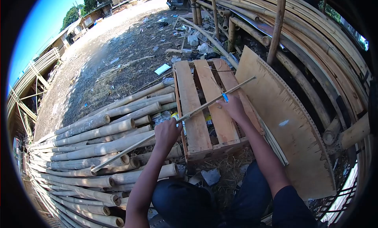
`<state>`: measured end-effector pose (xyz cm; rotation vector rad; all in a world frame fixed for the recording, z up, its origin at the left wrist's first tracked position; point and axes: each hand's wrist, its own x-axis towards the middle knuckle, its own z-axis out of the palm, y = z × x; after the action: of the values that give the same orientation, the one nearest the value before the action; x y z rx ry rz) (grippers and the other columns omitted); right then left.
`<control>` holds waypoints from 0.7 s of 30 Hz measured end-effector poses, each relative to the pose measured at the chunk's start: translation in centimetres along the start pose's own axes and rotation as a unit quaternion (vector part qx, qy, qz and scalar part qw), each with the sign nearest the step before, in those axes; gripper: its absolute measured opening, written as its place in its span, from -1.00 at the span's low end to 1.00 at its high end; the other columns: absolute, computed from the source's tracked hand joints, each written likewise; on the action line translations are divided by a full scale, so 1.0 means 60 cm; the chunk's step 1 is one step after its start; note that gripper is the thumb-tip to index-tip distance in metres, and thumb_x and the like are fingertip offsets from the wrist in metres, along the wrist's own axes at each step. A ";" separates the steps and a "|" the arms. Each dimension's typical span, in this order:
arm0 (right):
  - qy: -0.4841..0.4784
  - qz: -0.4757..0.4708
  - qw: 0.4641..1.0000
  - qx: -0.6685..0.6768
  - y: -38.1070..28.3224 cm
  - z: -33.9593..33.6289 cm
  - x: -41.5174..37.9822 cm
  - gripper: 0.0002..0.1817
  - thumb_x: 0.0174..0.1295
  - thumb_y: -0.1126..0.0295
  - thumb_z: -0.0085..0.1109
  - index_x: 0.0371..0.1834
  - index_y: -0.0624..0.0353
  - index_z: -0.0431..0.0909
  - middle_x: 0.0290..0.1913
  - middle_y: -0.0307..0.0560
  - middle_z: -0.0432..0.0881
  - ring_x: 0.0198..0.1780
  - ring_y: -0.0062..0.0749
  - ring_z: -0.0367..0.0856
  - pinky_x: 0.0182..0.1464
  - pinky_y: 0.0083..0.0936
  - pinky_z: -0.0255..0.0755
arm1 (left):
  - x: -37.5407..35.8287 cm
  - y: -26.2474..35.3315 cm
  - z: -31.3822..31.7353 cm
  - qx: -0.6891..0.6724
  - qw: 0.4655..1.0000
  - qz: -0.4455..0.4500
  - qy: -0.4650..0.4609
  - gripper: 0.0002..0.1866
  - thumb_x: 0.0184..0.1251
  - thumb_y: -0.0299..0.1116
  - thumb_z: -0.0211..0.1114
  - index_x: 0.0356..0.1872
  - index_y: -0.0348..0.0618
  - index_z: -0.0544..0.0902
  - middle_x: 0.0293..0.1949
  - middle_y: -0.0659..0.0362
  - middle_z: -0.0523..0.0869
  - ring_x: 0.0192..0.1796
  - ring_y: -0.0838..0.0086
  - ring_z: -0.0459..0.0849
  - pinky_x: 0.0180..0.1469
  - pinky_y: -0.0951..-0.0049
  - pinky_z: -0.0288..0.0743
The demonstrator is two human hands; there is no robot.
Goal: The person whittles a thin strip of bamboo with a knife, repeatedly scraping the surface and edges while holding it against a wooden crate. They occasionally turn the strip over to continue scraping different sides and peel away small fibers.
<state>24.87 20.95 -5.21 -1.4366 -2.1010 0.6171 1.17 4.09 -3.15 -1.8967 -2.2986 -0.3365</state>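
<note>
A long, thin wooden strip (141, 143) slants across the view, from above the bamboo poles on the left to the plywood on the right. My left hand (167, 131) is closed around it near the crate's left edge. My right hand (233, 107) is closed on a slim tool with a bright blue part (225, 97), close against the strip's right half. Whether this tool is a knife or a marker I cannot make out. Beneath the strip stands a slatted wooden crate (195, 123), with gaps between its top boards.
Several cut bamboo poles (90, 149) lie stacked at left. A curved plywood sheet (291, 137) leans to the right of the crate. Behind it, long bamboo lengths (311, 35) rest on a rack with an upright post (278, 27). Litter covers the ground (130, 46) ahead.
</note>
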 end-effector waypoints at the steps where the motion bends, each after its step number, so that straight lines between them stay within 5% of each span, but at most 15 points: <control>1: -0.002 0.001 1.000 0.000 0.000 0.006 0.002 -0.62 0.22 0.12 0.29 -0.32 0.31 0.61 -0.42 0.16 0.64 -0.22 0.11 0.64 -0.17 -0.07 0.46 | 0.001 0.001 -0.002 0.002 1.000 -0.003 -0.004 -0.61 0.32 -0.01 0.23 -0.44 -0.17 0.66 -0.60 0.01 0.67 -0.51 0.13 0.71 -0.43 0.14 0.54; 3: 0.075 -0.130 0.988 0.039 -0.004 0.016 0.006 -0.75 0.03 0.40 0.42 -0.31 0.29 0.58 -0.46 0.11 0.61 -0.25 0.06 0.62 -0.18 -0.13 0.47 | 0.001 0.005 -0.007 0.004 1.000 -0.005 -0.011 -0.61 0.32 -0.01 0.22 -0.43 -0.17 0.66 -0.60 0.01 0.67 -0.51 0.12 0.71 -0.42 0.14 0.54; 6: 0.046 -0.116 0.985 0.117 -0.017 0.025 0.007 -0.79 -0.03 0.51 0.40 -0.37 0.29 0.54 -0.41 0.12 0.63 -0.24 0.05 0.63 -0.19 -0.17 0.47 | 0.001 0.010 -0.010 0.005 1.000 -0.009 -0.024 -0.63 0.34 -0.03 0.21 -0.40 -0.15 0.65 -0.59 -0.02 0.67 -0.47 0.08 0.70 -0.39 0.08 0.54; 21: 0.067 -0.177 0.975 0.117 -0.013 0.046 0.026 -0.86 0.03 0.55 0.27 -0.39 0.36 0.51 -0.39 0.18 0.60 -0.28 0.10 0.61 -0.25 -0.24 0.47 | 0.002 0.008 -0.006 0.013 1.000 0.006 -0.012 -0.61 0.33 -0.03 0.22 -0.44 -0.18 0.66 -0.60 -0.02 0.68 -0.49 0.12 0.72 -0.41 0.15 0.57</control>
<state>22.06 21.93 -6.59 -0.9194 -2.0310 0.5845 1.60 4.18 -2.76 -1.9125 -2.2930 -0.2828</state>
